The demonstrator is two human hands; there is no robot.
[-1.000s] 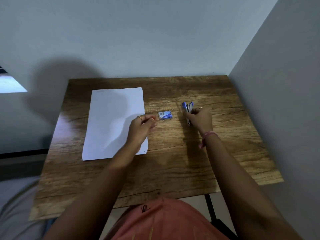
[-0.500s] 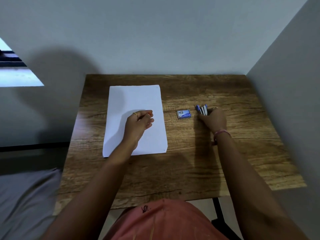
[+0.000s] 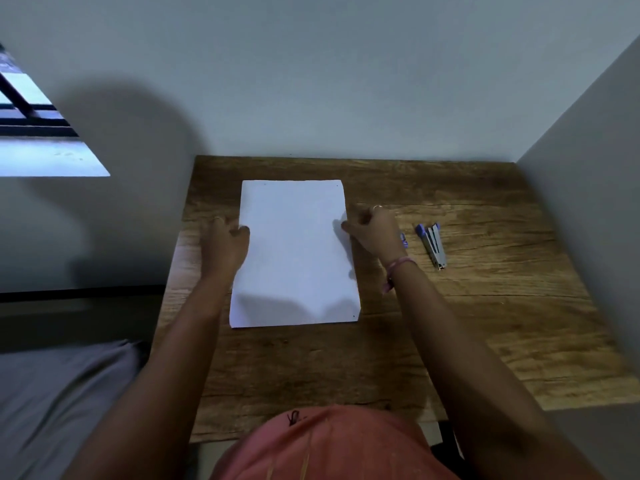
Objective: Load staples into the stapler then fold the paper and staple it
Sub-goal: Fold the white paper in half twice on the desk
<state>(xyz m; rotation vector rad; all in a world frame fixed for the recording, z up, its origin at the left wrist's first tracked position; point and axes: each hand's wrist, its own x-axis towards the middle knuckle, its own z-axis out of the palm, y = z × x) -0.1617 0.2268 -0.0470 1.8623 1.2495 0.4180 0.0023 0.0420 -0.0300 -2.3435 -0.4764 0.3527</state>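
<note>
Wood-grain surface [image 3: 485,341] in a corner, grey walls behind and on the right. Nearest the camera: an orange shirt [image 3: 329,445] at the bottom edge, both forearms reaching forward over the surface.

Paper [image 3: 294,265] lies flat and unfolded in portrait, left of centre, with its near edge well in from the surface's front edge.

Left hand [image 3: 223,245] is at the paper's left edge, about halfway up; fingers [image 3: 242,232] are curled with tips touching the edge. Can't tell whether they pinch the sheet or just rest on it. There's a ring on one finger.

Right hand [image 3: 375,233] is at the paper's right edge, opposite the left, fingers bent with tips on or at the edge; grip is unclear too. A pink band [image 3: 398,268] sits on the wrist.

Just behind the right hand, a small blue thing [image 3: 403,240] peeks out, mostly hidden.

Stapler [image 3: 433,244] lies on the surface right of that hand, apart from it, blue end far, metal end near, arms splayed open.

Far left: window [image 3: 34,133] with dark bars.
</note>
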